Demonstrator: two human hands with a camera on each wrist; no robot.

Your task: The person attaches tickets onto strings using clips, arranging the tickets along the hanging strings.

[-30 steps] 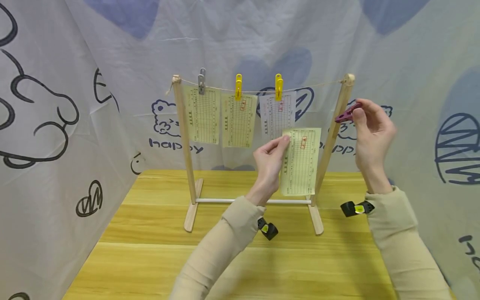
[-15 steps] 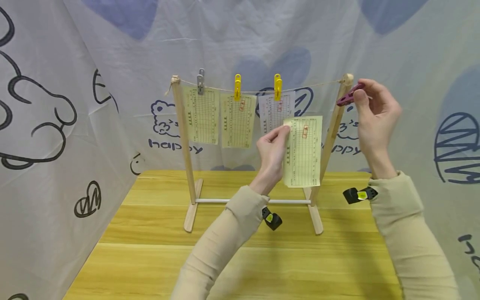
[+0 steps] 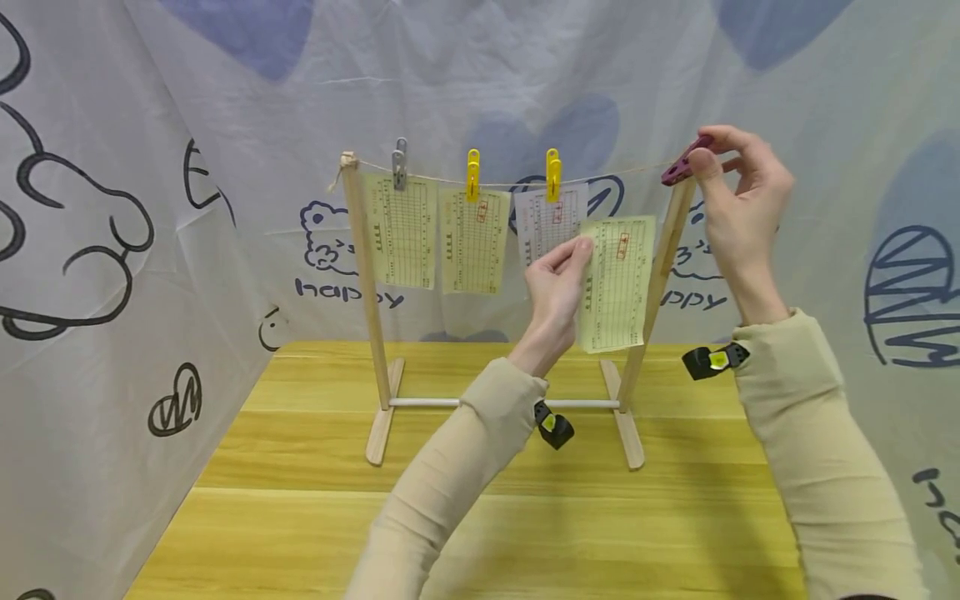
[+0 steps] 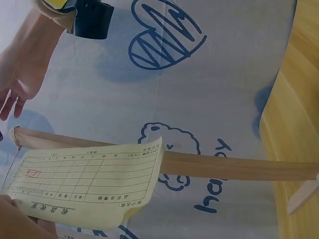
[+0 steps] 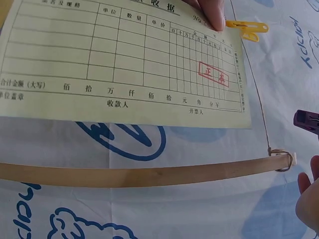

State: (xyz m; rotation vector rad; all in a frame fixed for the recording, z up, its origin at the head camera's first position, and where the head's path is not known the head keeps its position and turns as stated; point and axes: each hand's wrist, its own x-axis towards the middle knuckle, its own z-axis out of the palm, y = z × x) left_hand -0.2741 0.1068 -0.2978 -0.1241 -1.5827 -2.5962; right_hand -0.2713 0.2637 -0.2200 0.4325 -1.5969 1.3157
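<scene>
My left hand (image 3: 557,287) pinches a yellow receipt slip (image 3: 618,287) by its upper left edge, just below the string (image 3: 622,173). The slip carries a printed grid and a small red stamp, and it overlaps the white slip (image 3: 551,217) behind it in the head view. Up by the top of the right post, my right hand (image 3: 744,196) pinches a purple clothespin (image 3: 686,162) between thumb and fingers. In the right wrist view that clothespin (image 5: 306,121) shows at the right edge, near the post's tied end.
A wooden rack stands on the yellow wood table (image 3: 315,517), its right post (image 3: 675,225) behind the held slip. Two yellow slips (image 3: 474,250) and the white one hang from a grey clothespin (image 3: 400,164) and two yellow clothespins (image 3: 473,175). A patterned cloth (image 3: 450,75) hangs behind.
My left hand has raised the yellow receipt slip and shifted it slightly right, toward the string. The right hand has lifted the purple clothespin to about string height. The hung slips have not moved.
</scene>
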